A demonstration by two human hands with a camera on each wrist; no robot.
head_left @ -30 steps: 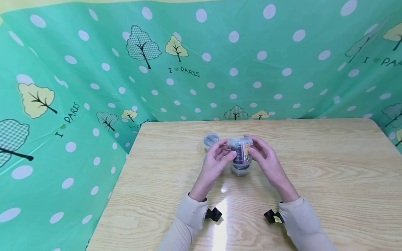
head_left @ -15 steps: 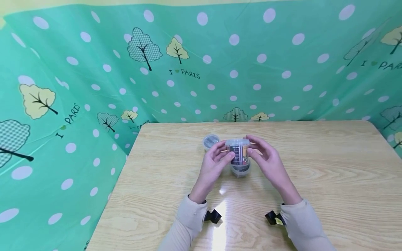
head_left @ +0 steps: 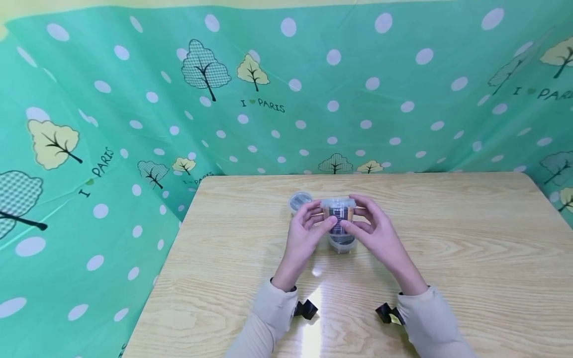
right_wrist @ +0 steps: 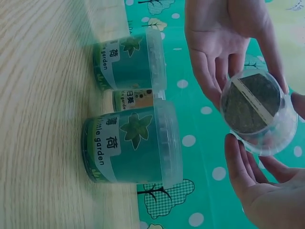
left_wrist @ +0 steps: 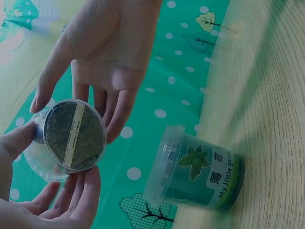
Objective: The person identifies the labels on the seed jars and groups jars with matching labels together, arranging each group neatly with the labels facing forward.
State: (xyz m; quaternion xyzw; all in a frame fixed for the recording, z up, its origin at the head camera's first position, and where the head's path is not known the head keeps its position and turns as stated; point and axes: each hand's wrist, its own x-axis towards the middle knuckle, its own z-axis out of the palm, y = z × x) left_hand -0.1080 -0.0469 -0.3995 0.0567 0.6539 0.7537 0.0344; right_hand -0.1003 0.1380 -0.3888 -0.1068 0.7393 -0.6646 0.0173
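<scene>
Small clear lidded plastic tub (head_left: 300, 201) sits far left on pale wooden table (head_left: 447, 248). Left hand (head_left: 304, 233) and right hand (head_left: 378, 231) both cup a clear labelled plastic cup (head_left: 338, 215), lifted above another tub (head_left: 342, 242) (likely for turning it). Versus earlier, right fingers have closed in on the cup.

Three views, one small tub held over a wooden table

The head view looks forward and down from above at the table (head_left: 447, 258) and both hands; each wrist view sits close and low, looking sideways across the tabletop. All share the held tub (head_left: 338, 215) (left_wrist: 71, 138) (right_wrist: 255, 112).
</scene>
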